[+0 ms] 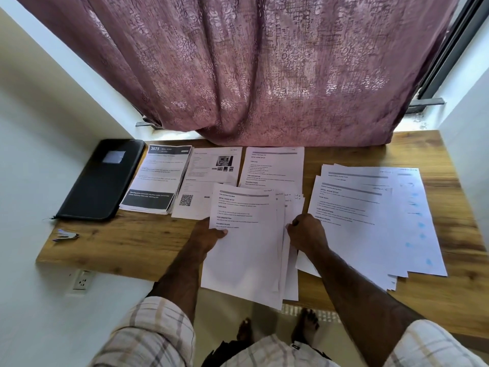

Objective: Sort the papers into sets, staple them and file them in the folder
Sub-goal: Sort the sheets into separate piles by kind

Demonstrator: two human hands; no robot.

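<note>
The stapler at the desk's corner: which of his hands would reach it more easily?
Probably the left hand. The stapler lies at the desk's near-left corner, on that hand's side. The right hand would have to cross the held sheaf of papers.

Soft daylight glows through the curtain (264, 70) and past its right edge. Wide-angle distortion bends the frame's edges, and printed text blurs slightly.
</note>
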